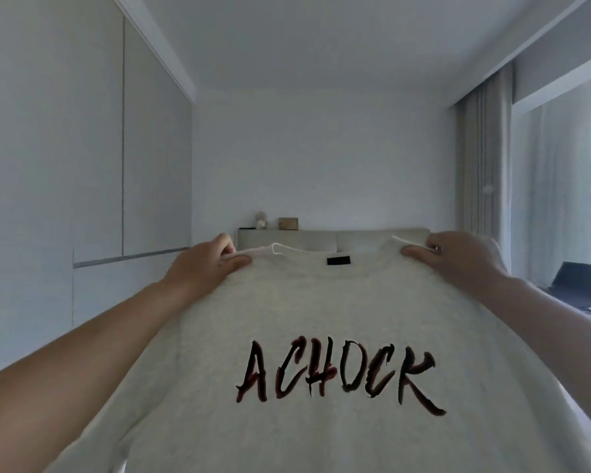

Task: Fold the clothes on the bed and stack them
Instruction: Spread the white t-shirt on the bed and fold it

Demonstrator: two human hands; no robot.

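Note:
I hold a light grey T-shirt (pixel 321 308) up in front of me, spread wide. It bears dark red-black lettering "ACHOCK" across the chest and a small black label at the collar. My left hand (pixel 209 264) pinches the shirt at its left shoulder, thumb in front and fingers curled behind. At the right shoulder my right hand (pixel 454 259) pinches it the same way. The shirt hangs down and fills the lower part of the view, hiding the bed and any other clothes.
Beyond the shirt's top edge is a pale headboard (pixel 321 237) with a ledge carrying a small figure and a brown box. Tall white wardrobe doors (pixel 82 148) line the left. Curtains (pixel 485 158) and a dark laptop (pixel 580 285) are on the right.

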